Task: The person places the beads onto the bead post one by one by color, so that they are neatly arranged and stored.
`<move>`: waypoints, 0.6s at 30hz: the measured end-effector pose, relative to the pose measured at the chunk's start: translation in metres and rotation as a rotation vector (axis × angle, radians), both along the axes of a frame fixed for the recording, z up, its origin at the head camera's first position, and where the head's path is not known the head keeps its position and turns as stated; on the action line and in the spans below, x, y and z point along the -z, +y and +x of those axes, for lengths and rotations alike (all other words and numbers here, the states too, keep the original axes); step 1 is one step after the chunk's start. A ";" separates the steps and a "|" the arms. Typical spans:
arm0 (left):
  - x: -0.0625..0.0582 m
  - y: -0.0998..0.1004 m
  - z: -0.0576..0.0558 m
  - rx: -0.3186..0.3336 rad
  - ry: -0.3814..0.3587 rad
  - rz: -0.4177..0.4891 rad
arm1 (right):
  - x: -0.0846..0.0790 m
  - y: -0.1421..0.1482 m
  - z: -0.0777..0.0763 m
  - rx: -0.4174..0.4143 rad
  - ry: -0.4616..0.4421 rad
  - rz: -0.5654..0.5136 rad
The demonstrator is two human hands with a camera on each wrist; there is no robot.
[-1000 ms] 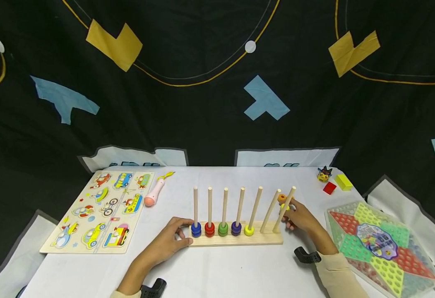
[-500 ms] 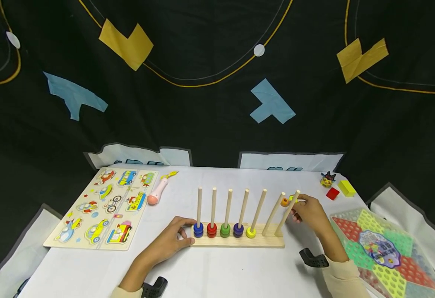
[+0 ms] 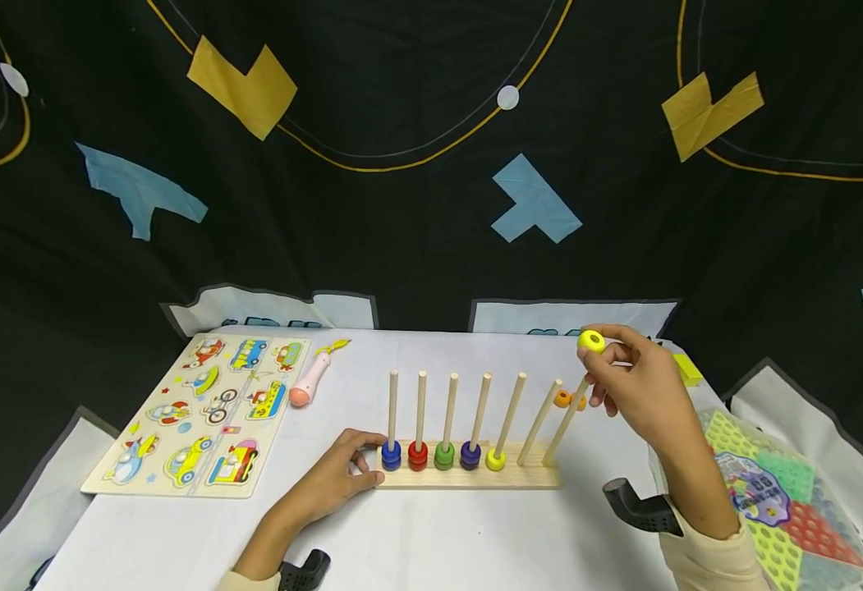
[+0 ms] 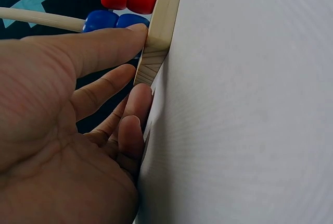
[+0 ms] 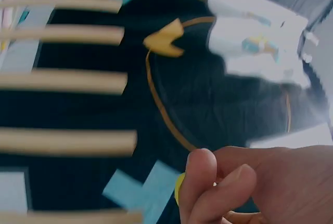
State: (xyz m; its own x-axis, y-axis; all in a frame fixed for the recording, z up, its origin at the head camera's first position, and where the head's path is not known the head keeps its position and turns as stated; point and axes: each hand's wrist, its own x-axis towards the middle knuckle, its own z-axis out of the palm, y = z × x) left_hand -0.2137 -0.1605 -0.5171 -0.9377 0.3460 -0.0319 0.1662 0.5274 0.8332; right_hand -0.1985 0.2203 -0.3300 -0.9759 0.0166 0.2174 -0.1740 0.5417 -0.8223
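Note:
A wooden peg rack [image 3: 468, 480] with a row of upright pegs stands on the table, with blue beads [image 3: 391, 455], red beads [image 3: 417, 455], green beads [image 3: 443, 455], purple beads [image 3: 470, 455] and yellow on its pegs. The two rightmost pegs carry no beads. My left hand [image 3: 338, 476] grips the rack's left end, thumb on the wood beside the blue beads [image 4: 112, 21]. Above the rightmost peg, my right hand [image 3: 641, 382] pinches a yellow bead [image 3: 590, 341] between thumb and fingers. In the right wrist view that bead is mostly hidden behind the fingers [image 5: 200, 169]. Orange beads [image 3: 562, 398] lie behind the rack.
A picture puzzle board [image 3: 202, 419] lies at the left beside a pink toy microphone [image 3: 309, 382]. At the right are a checkers-style game board [image 3: 793, 501], partly covered by the right arm, and a yellow block [image 3: 687, 370]. A black curtain [image 3: 401, 246] hangs behind the table.
My right hand has lifted the yellow bead from behind the rack to above the rightmost peg. The left hand has stayed on the rack's end.

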 end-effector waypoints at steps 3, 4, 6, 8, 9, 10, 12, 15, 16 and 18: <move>-0.001 0.001 0.001 0.000 0.002 0.008 | -0.006 -0.012 0.005 -0.078 -0.033 0.007; -0.001 0.001 0.001 0.000 0.002 0.010 | -0.006 -0.017 0.006 -0.102 -0.053 0.012; -0.001 0.001 0.001 -0.001 0.001 0.011 | -0.004 -0.024 0.006 -0.142 -0.096 0.021; 0.000 0.001 0.002 0.001 -0.001 0.011 | -0.001 -0.030 0.005 -0.173 -0.127 0.025; 0.001 0.001 0.002 0.002 -0.002 0.010 | 0.001 -0.033 0.005 -0.186 -0.137 0.026; 0.002 0.001 0.002 0.002 -0.003 0.010 | 0.002 -0.035 0.004 -0.197 -0.146 0.029; 0.003 0.001 0.002 0.003 -0.001 0.008 | 0.004 -0.039 0.003 -0.219 -0.155 0.029; 0.004 0.001 0.001 -0.001 0.006 0.001 | 0.005 -0.042 0.002 -0.243 -0.153 0.037; 0.003 0.001 0.001 -0.003 0.009 0.000 | 0.005 -0.043 0.002 -0.248 -0.152 0.041; 0.002 0.000 0.000 -0.004 0.014 -0.002 | 0.006 -0.044 0.001 -0.255 -0.151 0.049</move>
